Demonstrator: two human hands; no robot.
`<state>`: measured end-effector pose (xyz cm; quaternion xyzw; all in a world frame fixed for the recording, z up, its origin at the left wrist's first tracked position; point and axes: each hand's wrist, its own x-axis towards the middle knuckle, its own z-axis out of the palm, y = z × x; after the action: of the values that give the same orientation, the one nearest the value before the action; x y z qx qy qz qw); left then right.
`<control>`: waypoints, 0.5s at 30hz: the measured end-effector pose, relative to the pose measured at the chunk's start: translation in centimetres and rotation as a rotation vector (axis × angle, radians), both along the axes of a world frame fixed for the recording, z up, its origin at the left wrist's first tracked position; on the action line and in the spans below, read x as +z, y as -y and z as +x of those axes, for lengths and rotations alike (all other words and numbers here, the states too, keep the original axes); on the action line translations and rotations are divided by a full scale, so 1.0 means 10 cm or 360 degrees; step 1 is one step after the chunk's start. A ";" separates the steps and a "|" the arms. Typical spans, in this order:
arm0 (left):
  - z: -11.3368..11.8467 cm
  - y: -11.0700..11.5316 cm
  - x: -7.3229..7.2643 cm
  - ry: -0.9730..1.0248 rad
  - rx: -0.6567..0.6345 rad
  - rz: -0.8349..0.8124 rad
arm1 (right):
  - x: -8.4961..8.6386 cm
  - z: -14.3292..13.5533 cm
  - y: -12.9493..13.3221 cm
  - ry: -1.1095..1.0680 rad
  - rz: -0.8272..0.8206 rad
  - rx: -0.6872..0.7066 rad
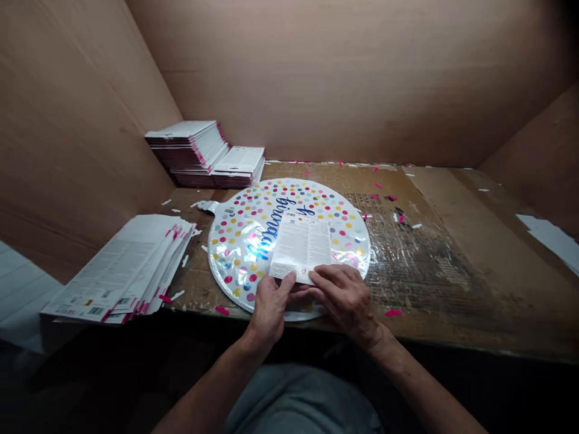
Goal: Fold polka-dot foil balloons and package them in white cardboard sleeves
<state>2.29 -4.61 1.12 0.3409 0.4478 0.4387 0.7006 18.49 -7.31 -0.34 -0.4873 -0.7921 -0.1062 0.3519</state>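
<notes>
A white printed card packet [302, 244], covered in small text, is held at its near edge by both hands. My left hand [270, 301] pinches its near left corner, thumb on top. My right hand [344, 296] grips the near right part, with fingertips on the upper face and others tucked below. Under the packet lies a round white foil balloon [237, 247], flat on the table, with coloured dots and blue lettering that is partly covered. Its neck tab [207, 207] points left.
Near the left front edge lies a fanned pile of printed card packets [117, 262]. Two neat stacks of white packets [187, 150] stand at the back left. Pink and white paper scraps [393, 313] dot the table. White sheets [549, 238] lie far right; wooden panels [325, 78] enclose the table.
</notes>
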 end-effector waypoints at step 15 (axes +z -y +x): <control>-0.41 -0.59 -0.13 -0.0439 0.0413 0.0312 | 0.14 -0.46 -1.06 0.0205 -0.0663 0.0323</control>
<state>-1.76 1.27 -0.22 0.4037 0.5348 0.5158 0.5338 13.90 3.30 1.06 -0.4595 -0.8626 0.0645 0.2015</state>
